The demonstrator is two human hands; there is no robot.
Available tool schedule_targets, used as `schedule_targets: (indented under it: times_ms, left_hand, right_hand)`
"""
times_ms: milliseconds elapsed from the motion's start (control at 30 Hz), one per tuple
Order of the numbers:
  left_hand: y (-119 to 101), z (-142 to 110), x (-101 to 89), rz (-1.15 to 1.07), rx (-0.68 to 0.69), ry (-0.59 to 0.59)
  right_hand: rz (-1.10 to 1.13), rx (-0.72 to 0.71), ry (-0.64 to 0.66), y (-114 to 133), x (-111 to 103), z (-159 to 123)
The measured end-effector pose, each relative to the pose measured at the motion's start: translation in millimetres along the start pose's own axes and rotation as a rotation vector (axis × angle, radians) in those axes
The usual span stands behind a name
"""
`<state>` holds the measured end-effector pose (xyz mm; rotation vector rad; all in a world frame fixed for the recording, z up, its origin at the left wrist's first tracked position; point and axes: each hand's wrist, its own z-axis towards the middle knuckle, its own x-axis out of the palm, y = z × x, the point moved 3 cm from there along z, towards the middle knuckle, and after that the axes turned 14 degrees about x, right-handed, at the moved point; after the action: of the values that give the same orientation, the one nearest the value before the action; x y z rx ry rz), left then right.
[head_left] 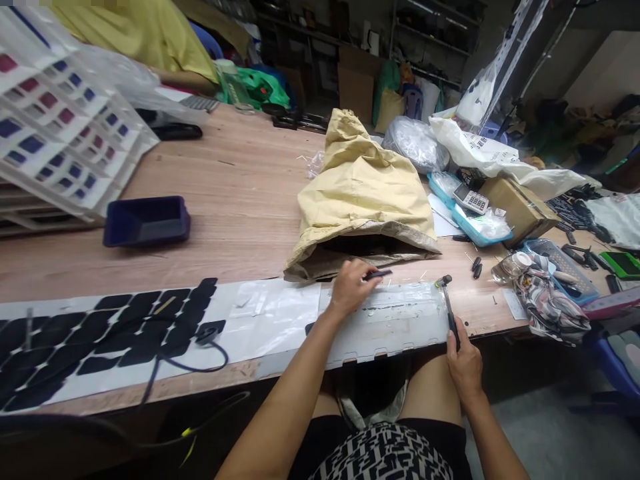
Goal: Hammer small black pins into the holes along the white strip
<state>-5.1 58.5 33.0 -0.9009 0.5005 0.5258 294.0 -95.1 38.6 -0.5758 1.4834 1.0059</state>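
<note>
My left hand [351, 288] is closed, pinching a small dark flat piece [377, 274] just in front of the sack's mouth. A small hammer [451, 310] with a black handle and a partly yellow head is in my right hand [465, 365], fingers wrapped round the grip. Its head rests on or just over the right end of a worn grey-white board [400, 333] along the table's front edge. Behind the board lies a large yellow sack [367, 190], its dark open mouth facing me. Rows of black flat pieces [137, 323] cover a white sheet [273, 307] to the left.
A dark blue tray [147, 222] stands at left near white plastic crates [65, 127]. Cables [200, 367] cross the front edge. At right are a calculator [471, 199], a cardboard box [520, 210], a glass jar [510, 267] and crumpled cloth [547, 300]. Someone in yellow [145, 40] sits opposite.
</note>
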Motion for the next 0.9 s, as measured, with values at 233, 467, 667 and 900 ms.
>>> schedule_targets:
  times_ms: [233, 467, 667, 900]
  left_hand:
    - [-27, -28, 33.0, -0.078, 0.036, 0.222]
    - [-13, -29, 29.1, -0.185, 0.001, 0.183]
    - [-13, -28, 30.8, -0.192, 0.001, 0.177]
    - [-13, -27, 32.7, -0.158, -0.006, 0.177]
  right_hand:
    - [0.011, 0.023, 0.012, 0, -1, 0]
    - [0.182, 0.033, 0.039, -2, -2, -2]
    - [0.39, -0.083, 0.028, 6, -11, -26]
    - [0.392, -0.338, 0.034, 32, -9, -50]
